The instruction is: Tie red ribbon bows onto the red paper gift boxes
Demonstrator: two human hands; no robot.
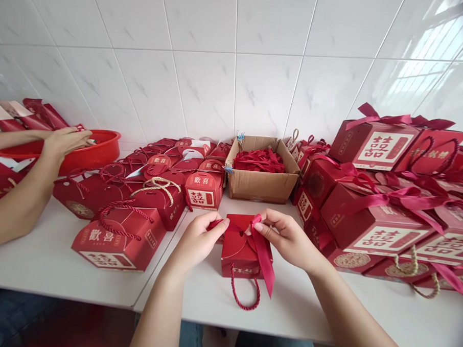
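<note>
A small red gift box (pixel 231 253) stands on the white table in front of me, its twisted cord handle (pixel 245 303) hanging down on the near side. Across its top runs a dark red satin ribbon (pixel 264 262), one tail draping over the right front edge. My left hand (pixel 201 238) pinches the ribbon at the box's upper left. With thumb and forefinger, my right hand (pixel 284 234) grips the ribbon near the top centre. Whether the ribbon is knotted there is hidden by the fingers.
Behind the box stands a cardboard carton (pixel 261 187) of red ribbons. Rows of red gift boxes (pixel 117 240) fill the left; ribboned boxes (pixel 383 221) are stacked right. Far left, another person's hands (pixel 64 140) work over a red basin (pixel 105 150). A tiled wall (pixel 204 90) closes the back.
</note>
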